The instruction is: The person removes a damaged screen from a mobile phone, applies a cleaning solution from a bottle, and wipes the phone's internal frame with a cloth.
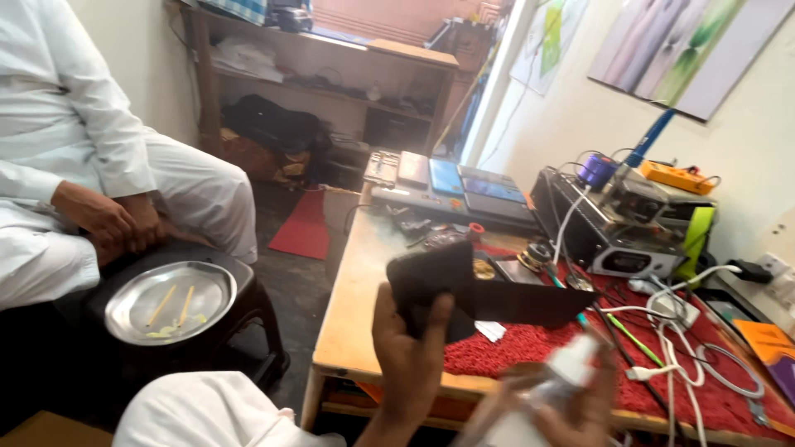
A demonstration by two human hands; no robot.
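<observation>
Left hand: clamped on black phone, frame centre.
Right hand: wrapped round blurred white bottle.
Advice: probably hold phone steady.

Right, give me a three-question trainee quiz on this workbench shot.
1. True or false: the left hand holds a dark flat device.
2. What is the right hand holding? A) white spray bottle B) screwdriver C) steel plate
3. What colour is the mat on the wooden table?

Key: 1 true; 2 A; 3 red.
</observation>
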